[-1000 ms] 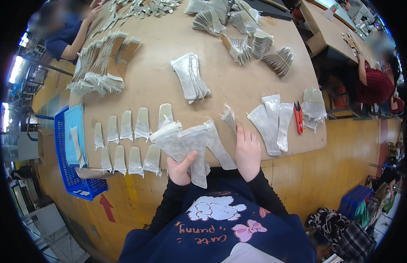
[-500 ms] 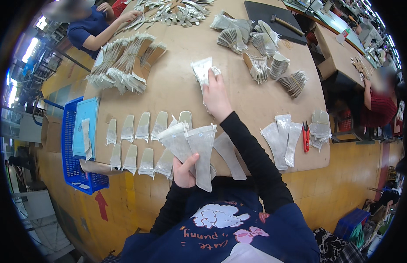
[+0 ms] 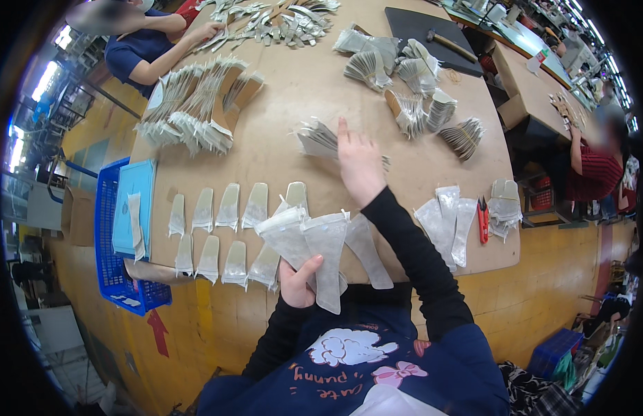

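My left hand (image 3: 298,283) grips a small fan of flared, whitish-grey sheet pieces (image 3: 327,249) above the table's near edge, thumb on top. My right hand (image 3: 363,166) lies across a stack of similar pale pieces (image 3: 317,141) in the middle of the table, fingers stretched out; its thumb is hidden. The stack pokes out on both sides of that hand. Left of my left hand, two rows of short tapered pieces (image 3: 229,206) with greenish-beige ends lie on the table. One more long flared piece (image 3: 368,253) rests under my right forearm.
At right lie loose flared pieces (image 3: 447,220), red snips (image 3: 483,220) and a small pile (image 3: 505,201). Bundles (image 3: 196,104) stand far left, others (image 3: 408,104) far right by a hammer (image 3: 453,45) on a black board. A blue basket (image 3: 108,236) hangs left. A co-worker's arm (image 3: 172,59) reaches in.
The stack at my right hand has gone from raised to lying tilted over, its edges fanned; the hand has moved slightly right and nearer, fingers straighter. My left hand still grips its pieces.
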The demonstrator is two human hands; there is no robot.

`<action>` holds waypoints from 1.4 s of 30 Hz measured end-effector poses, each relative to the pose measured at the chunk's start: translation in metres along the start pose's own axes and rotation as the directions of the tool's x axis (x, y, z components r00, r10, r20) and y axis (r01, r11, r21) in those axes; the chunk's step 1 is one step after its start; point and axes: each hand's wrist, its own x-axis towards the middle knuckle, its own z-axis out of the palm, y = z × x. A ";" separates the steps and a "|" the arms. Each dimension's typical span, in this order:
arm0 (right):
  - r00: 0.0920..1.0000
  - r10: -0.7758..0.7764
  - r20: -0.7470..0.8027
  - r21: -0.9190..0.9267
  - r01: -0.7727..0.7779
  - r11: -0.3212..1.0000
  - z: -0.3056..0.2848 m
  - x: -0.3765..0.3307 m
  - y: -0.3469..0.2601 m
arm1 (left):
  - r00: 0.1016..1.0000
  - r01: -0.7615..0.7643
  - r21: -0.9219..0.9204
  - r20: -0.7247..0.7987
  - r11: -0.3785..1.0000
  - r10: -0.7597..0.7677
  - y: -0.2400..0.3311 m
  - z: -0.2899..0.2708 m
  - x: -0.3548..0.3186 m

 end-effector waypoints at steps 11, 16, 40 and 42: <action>0.996 -0.075 0.052 0.118 0.068 0.991 0.001 -0.029 0.034 | 0.999 0.026 0.080 0.041 0.996 -0.029 -0.003 0.014 -0.006; 0.982 -0.030 0.187 0.129 0.006 0.992 -0.003 -0.019 0.045 | 0.999 0.031 0.054 0.032 0.998 -0.033 0.000 0.013 -0.007; 0.974 0.054 0.221 0.808 -0.214 0.549 -0.097 -0.114 0.033 | 0.993 0.046 0.190 0.098 0.981 -0.066 -0.020 0.010 0.002; 0.949 0.031 0.313 0.855 -0.296 0.427 -0.100 -0.141 0.009 | 0.985 0.084 0.229 0.130 0.970 -0.116 -0.025 0.011 0.005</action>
